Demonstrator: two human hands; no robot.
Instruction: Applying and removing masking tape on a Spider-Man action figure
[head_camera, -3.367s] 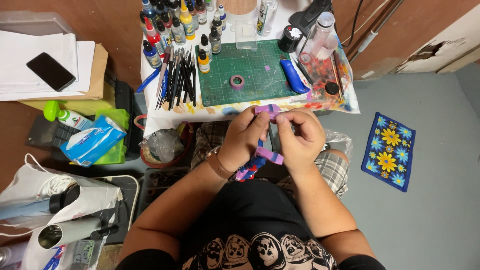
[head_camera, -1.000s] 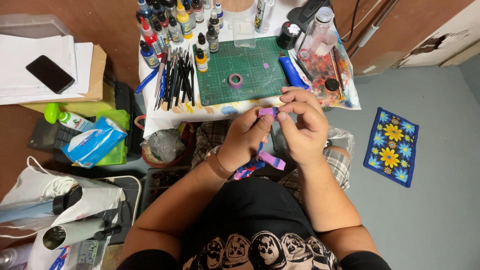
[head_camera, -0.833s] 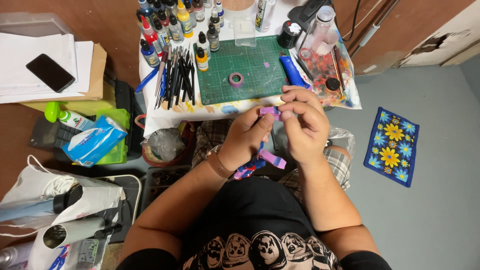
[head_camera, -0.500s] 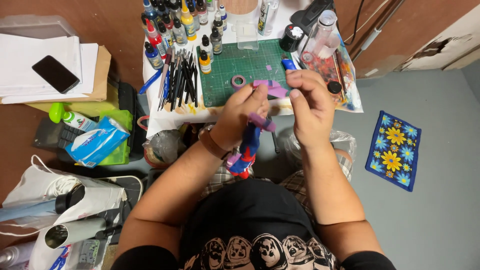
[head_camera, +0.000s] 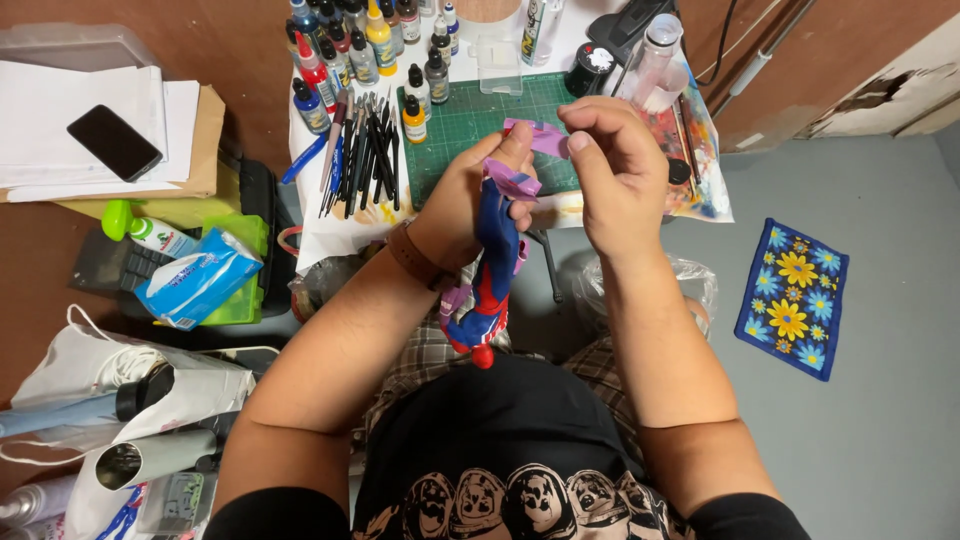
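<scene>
Head view, looking down at lap and small work table (head_camera: 320, 225). Left hand (head_camera: 470, 195) closed around a blue-and-red action figure (head_camera: 492, 265), held upright-ish above the knees, feet end pointing toward the body. Right hand (head_camera: 620, 165) pinches a strip of purple masking tape (head_camera: 535, 140) at the figure's top; more purple tape wraps the upper part. Behind the hands: green cutting mat (head_camera: 455, 120), paint bottles (head_camera: 365, 45), row of brushes (head_camera: 365, 155). Flowered mat (head_camera: 792, 298) on the floor, right.

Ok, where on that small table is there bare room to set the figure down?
Mainly the green cutting mat, between the brushes and the hands. The paint bottles crowd the far left edge; the stained sheet at right is cluttered.
</scene>
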